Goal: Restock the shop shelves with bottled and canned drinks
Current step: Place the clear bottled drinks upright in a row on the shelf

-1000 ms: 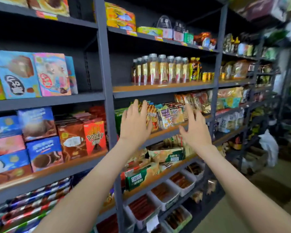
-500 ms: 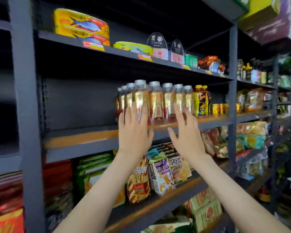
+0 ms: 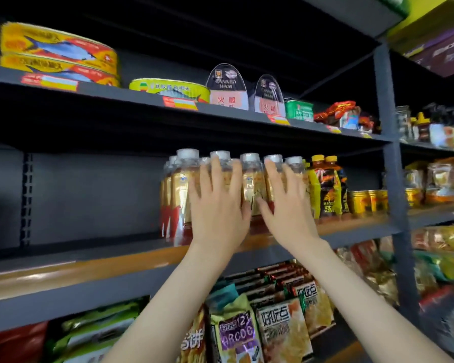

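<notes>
On grey shelf (image 3: 63, 305), capped bottles (image 3: 182, 184)

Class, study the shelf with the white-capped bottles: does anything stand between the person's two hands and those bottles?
Nothing visible does. The left hand and right hand, fingers straight, appear to rest directly against the fronts of the white-capped bottles on the shelf; the yellow-capped bottles stand further right.

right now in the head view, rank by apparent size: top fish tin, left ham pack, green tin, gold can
top fish tin
left ham pack
green tin and gold can: look alike, unranked
</notes>
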